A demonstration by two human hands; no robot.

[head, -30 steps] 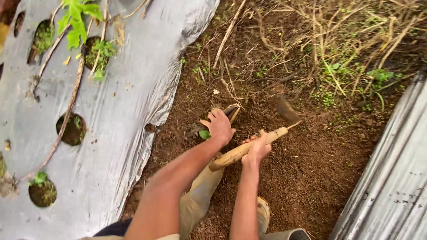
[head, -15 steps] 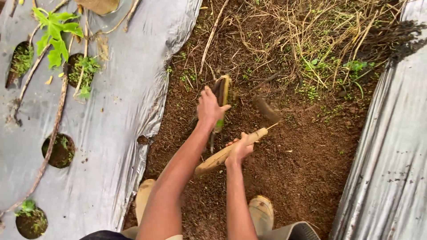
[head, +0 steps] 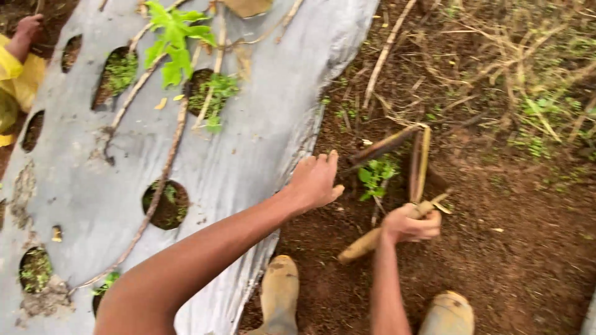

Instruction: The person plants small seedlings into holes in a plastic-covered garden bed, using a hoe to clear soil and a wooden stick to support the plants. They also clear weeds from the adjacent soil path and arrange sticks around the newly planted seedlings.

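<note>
My right hand (head: 411, 224) grips a pale wooden tool handle (head: 366, 241) that slants down to the left over bare brown soil. Its far end near my fingers is hard to make out. My left hand (head: 315, 180) hangs open, fingers apart, just left of a small green weed (head: 375, 174) and holds nothing. A dark bent stalk (head: 415, 162) arches over the soil right of the weed, close above my right hand. Both my forearms reach in from the bottom of the view.
Grey plastic mulch sheet (head: 261, 118) with several round planting holes (head: 166, 205) covers the bed on the left; a leafy seedling (head: 174, 43) and dry vines lie on it. My two muddy boots (head: 279, 296) stand below. Another person's yellow sleeve (head: 15, 74) shows top left. Dry brush lies top right.
My left hand let go of the dark stalk and now hangs open near the weed. The view swung right to left, bringing more of the plastic sheet in. My right hand kept the handle.
</note>
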